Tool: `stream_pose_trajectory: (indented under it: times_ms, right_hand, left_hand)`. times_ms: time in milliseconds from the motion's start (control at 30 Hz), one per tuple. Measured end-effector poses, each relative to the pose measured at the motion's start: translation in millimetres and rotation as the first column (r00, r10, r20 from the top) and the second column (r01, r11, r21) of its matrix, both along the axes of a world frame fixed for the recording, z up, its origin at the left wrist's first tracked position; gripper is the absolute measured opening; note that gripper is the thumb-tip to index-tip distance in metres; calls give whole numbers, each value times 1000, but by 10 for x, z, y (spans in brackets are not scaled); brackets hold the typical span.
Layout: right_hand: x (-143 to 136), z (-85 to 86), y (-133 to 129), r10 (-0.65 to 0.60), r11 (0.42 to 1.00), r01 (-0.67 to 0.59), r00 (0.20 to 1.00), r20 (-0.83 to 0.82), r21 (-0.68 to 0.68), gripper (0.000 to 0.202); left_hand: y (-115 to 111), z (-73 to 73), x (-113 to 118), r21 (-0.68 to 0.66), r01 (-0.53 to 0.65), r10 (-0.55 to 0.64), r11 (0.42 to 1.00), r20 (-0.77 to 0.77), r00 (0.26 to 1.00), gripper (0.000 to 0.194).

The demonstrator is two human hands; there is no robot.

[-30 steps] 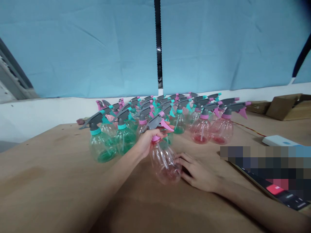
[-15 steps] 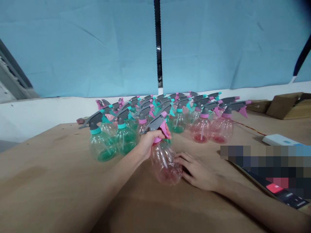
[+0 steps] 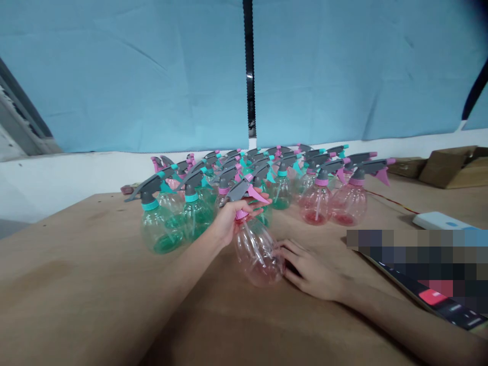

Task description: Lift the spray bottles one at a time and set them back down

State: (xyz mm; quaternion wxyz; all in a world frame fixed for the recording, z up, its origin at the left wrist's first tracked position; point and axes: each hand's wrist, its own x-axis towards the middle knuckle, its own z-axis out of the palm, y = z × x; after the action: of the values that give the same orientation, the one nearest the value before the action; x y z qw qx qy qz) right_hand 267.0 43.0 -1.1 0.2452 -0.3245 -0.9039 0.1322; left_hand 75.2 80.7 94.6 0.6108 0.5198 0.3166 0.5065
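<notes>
A clear pink spray bottle with a grey and pink trigger head leans over the wooden table, its top tilted left. My left hand is wrapped round the bottle's neck, below the spray head, with some fingertips stretched out past the trigger. The fingers of my right hand rest on the lower right side of the same bottle. Close behind stand green spray bottles with turquoise collars. Two pink spray bottles stand to the right.
More spray bottles crowd the back of the table. At the right are a cardboard box, a white device with a thin wire and a dark flat object, partly pixelated. A blue sheet hangs behind.
The held bottle's spray head has shifted slightly left and down, and its trigger now points more to the right. My left fingers have loosened from the trigger. My right hand has hardly moved.
</notes>
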Motion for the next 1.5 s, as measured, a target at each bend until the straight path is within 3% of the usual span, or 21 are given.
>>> stream_pose_trajectory:
  times_ms: [533, 767, 967, 1100, 1233, 1367, 1500]
  right_hand:
    - [0, -4, 4, 2, 1000, -3, 1000, 13, 7, 28]
    - [3, -2, 1, 5, 1000, -5, 1000, 10, 6, 30]
    - [6, 12, 10, -65, 997, 63, 996, 67, 33, 31]
    - [28, 23, 38, -208, 975, 190, 961, 180, 115, 28]
    - [101, 20, 111, -347, 936, 312, 898, 269, 164, 32]
    - [205, 35, 186, -486, 874, 447, 818, 308, 191, 31]
    - [265, 87, 211, -598, 801, 560, 732, 328, 211, 26]
  left_hand:
    - [-134, 44, 101, 74, -87, 95, 993, -119, 988, 38]
    - [-116, 42, 70, 81, 12, -2, 997, -121, 993, 47]
    - [-178, 21, 132, 166, 38, -2, 985, -214, 977, 37]
    - [-254, -126, 252, 355, -29, 147, 934, -310, 939, 28]
    - [-248, -375, 393, 501, -159, 303, 851, -221, 927, 33]
    - [-75, -532, 529, 601, -169, 373, 781, -231, 899, 29]
    - [158, -564, 674, 664, -156, 427, 731, -268, 863, 23]
